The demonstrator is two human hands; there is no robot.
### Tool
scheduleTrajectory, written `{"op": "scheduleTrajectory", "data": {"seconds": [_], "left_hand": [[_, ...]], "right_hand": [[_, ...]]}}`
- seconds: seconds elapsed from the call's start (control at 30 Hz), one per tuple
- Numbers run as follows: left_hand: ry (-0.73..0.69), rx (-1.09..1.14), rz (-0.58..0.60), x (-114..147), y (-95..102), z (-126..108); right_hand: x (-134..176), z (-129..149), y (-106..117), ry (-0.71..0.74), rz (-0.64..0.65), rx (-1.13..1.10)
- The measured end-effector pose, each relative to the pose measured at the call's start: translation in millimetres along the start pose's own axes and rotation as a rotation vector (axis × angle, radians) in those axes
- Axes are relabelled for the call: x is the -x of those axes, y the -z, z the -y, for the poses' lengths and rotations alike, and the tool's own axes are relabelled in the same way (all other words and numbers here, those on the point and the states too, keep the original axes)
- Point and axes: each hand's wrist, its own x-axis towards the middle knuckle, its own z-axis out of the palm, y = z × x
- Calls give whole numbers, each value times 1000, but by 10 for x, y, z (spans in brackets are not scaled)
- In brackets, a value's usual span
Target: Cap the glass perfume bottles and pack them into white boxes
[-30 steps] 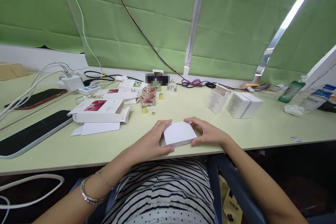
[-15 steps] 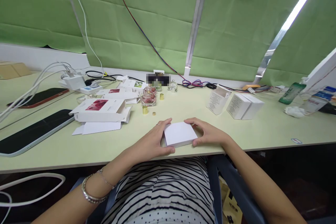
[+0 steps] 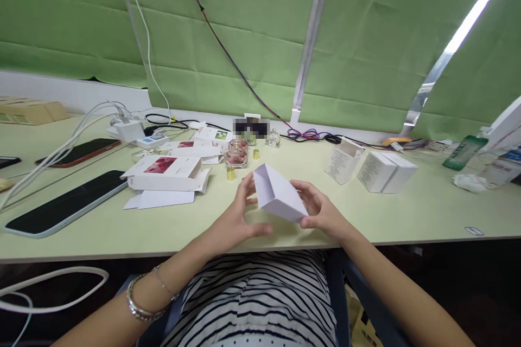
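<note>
Here | right hand (image 3: 321,216): fingers grasping box (image 3: 287,193), tilted, open end leftward | left hand (image 3: 233,223): fingers spread beside it, contact unclear | cap (image 3: 230,174) beyond

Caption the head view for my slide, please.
Right hand gripping a tilted, open-ended white box, left hand spread beside it.

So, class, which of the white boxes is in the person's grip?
The tilted white box, its open end showing, held by the right hand; the other white boxes rest on the desk, untouched.
</note>
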Motion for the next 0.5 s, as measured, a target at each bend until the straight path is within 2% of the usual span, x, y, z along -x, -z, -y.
{"op": "scheduleTrajectory", "data": {"seconds": [0.07,0.13,0.2,0.33,0.5], "left_hand": [[-26,6,81,47,-4,-50],[-41,-11,95,77,-16,-92],[-46,-17,95,83,-29,-131],[-77,30,177,61,-53,-202],[-45,70,99,52,-56,-216]], "right_hand": [[2,-39,-159,-6,56,-51],[1,-65,-265,-16,101,-33],[1,-69,-304,-27,99,36],[14,-22,-284,-28,53,240],[27,29,-281,-5,71,316]]}}
